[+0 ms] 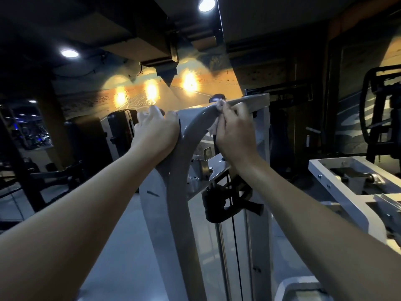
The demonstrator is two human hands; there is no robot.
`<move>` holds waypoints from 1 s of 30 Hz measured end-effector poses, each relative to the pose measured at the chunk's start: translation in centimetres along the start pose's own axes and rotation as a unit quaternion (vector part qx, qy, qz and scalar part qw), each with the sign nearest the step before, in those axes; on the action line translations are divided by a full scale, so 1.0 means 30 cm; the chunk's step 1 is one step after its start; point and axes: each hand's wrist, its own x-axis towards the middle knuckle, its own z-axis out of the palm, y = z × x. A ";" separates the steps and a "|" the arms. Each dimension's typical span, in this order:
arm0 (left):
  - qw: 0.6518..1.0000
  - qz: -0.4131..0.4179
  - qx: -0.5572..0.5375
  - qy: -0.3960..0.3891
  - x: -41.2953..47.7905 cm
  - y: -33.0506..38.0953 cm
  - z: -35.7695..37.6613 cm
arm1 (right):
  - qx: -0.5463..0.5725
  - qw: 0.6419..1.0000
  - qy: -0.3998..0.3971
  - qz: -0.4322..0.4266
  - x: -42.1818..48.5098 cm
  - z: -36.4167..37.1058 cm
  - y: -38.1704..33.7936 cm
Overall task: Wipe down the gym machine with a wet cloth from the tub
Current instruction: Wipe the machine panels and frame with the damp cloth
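Your left hand (156, 131) grips the machine's (180, 192) top edge, so brace there and drag the cloth (219, 106), pinched in your right hand (233, 127), firmly along the curve.

Two bare forearms reach up and forward from the lower corners, drawing closer together toward the middle. The left hand (155, 129) has its back to the camera and its wrist slightly bent, with its fingers curled over the top edge of the gym machine's curved grey frame (191, 135). The right hand (233, 131), near it and a little higher, grips a bunched pale cloth (219, 106) against the same frame, with its knuckles toward the camera. The hands do not touch; the frame rises between them.
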 end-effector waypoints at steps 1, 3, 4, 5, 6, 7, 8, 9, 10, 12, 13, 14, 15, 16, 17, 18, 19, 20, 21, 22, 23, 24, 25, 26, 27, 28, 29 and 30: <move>1.000 0.013 -0.013 -0.012 0.002 0.008 -0.002 | 0.006 1.000 -0.004 -0.010 -0.017 -0.003 -0.005; 0.998 0.049 0.013 -0.048 -0.012 0.037 -0.003 | 0.011 0.998 -0.022 -0.050 -0.047 -0.014 -0.032; 0.996 0.062 0.029 -0.059 -0.020 0.049 0.002 | 0.016 0.997 -0.027 -0.076 -0.062 -0.017 -0.038; 0.995 0.073 0.040 -0.060 -0.025 0.053 0.012 | 0.024 0.995 -0.031 -0.096 -0.072 -0.018 -0.041; 0.994 0.077 0.048 -0.059 -0.029 0.050 0.019 | 0.023 0.993 -0.034 -0.111 -0.074 -0.017 -0.036; 0.994 0.077 0.051 -0.051 -0.026 0.046 0.026 | 0.022 0.993 -0.030 -0.115 -0.061 -0.013 -0.019; 0.995 0.075 0.052 -0.045 -0.022 0.043 0.029 | 0.016 0.994 -0.018 -0.111 -0.040 -0.007 0.003; 0.995 0.075 0.054 -0.036 -0.017 0.040 0.032 | 0.010 0.996 -0.001 -0.094 -0.017 0.001 0.024; 0.995 0.077 0.055 -0.029 -0.015 0.039 0.035 | 0.002 0.997 0.019 -0.068 0.003 0.007 0.042; 0.995 0.077 0.055 -0.018 -0.014 0.040 0.041 | -0.001 0.998 0.036 -0.046 -0.005 0.021 0.047; 0.995 0.077 0.057 -0.019 -0.015 0.037 0.043 | 0.008 0.998 0.029 -0.056 -0.032 0.024 0.036; 0.995 0.078 0.058 -0.017 -0.014 0.031 0.046 | 0.019 0.996 0.011 -0.085 -0.068 0.023 0.023; 0.995 0.080 0.056 -0.017 -0.016 0.030 0.046 | 0.026 0.993 -0.010 -0.118 -0.098 0.018 0.015; 0.995 0.078 0.053 -0.016 -0.015 0.028 0.047 | 0.031 0.989 -0.029 -0.144 -0.102 0.011 0.024; 0.996 0.075 0.049 -0.013 -0.016 0.028 0.047 | 0.033 0.987 -0.035 -0.150 -0.083 0.010 0.046; 0.996 0.072 0.049 -0.011 -0.016 0.028 0.048 | 0.032 0.991 -0.028 -0.130 -0.055 0.016 0.071; 0.996 0.068 0.050 -0.010 -0.016 0.030 0.047 | 0.028 0.996 -0.011 -0.089 -0.020 0.019 0.095; 0.997 0.064 0.051 -0.007 -0.018 0.033 0.046 | 0.021 0.999 0.004 -0.049 0.012 0.023 0.114; 0.997 0.062 0.051 -0.005 -0.019 0.033 0.047 | 0.014 1.000 0.016 -0.020 0.026 0.027 0.121; 0.997 0.064 0.053 -0.002 -0.020 0.034 0.046 | 0.011 1.000 0.027 -0.008 0.022 0.034 0.111; 0.996 0.066 0.052 -0.001 -0.021 0.033 0.046 | 0.013 0.999 0.034 -0.012 0.006 0.039 0.089; 0.996 0.068 0.049 0.002 -0.022 0.029 0.047 | 0.018 0.999 0.030 -0.033 -0.018 0.039 0.064; 0.997 0.069 0.044 0.005 -0.023 0.025 0.048 | 0.026 0.998 0.016 -0.059 -0.041 0.036 0.044; 0.997 0.070 0.039 0.008 -0.023 0.022 0.049 | 0.030 0.996 0.002 -0.085 -0.052 0.029 0.037; 0.997 0.070 0.036 0.010 -0.022 0.021 0.051 | 0.026 0.995 -0.005 -0.100 -0.043 0.027 0.048; 0.997 0.068 0.034 0.012 -0.022 0.022 0.051 | 0.018 0.995 -0.002 -0.097 -0.020 0.028 0.065; 0.997 0.066 0.034 0.012 -0.024 0.024 0.051 | 0.013 0.997 0.006 -0.069 0.008 0.029 0.082; 0.997 0.065 0.033 0.011 -0.024 0.026 0.051 | 0.009 0.999 0.015 -0.030 0.037 0.031 0.095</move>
